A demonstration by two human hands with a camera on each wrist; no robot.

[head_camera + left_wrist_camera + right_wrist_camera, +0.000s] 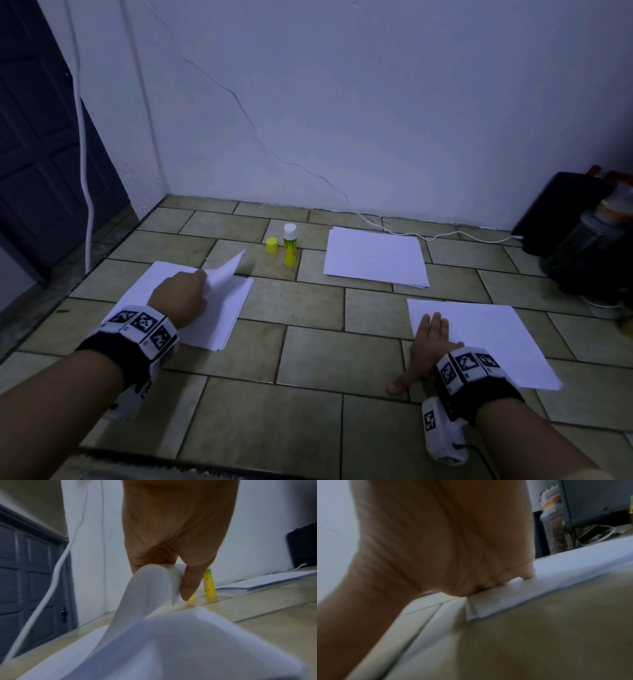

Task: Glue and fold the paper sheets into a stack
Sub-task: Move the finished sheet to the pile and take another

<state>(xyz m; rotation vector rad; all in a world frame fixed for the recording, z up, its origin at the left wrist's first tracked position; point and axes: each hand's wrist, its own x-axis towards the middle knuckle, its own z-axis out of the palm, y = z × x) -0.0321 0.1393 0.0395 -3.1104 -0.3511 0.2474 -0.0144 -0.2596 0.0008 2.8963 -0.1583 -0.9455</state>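
Right hand (426, 346) flat on the tan tiled floor (308, 349), fingers (435, 323) straight and together, tips lying on the near-left corner of the nearest white paper sheet stack (486, 342); thumb splayed out on bare tile, clear of the paper. Right wrist view: palm pressing down on that corner, stack edges slightly offset

Left hand (178, 296) sits over the left white paper stack (219, 315). Fingers (190, 585) curled, pinching the far corner of the top white sheet (224, 270), which is lifted and curled up off the stack; rest of it lies under the hand

Further back, between the stacks: small yellow cap (272, 245) on the floor just left of the upright yellow glue stick with white top (290, 245), not touching. Right of it a third white paper stack (375, 257) lies flat, near the white wall (376, 102). White cable (445, 235) runs along the wall base to a black box (561, 212) at far right
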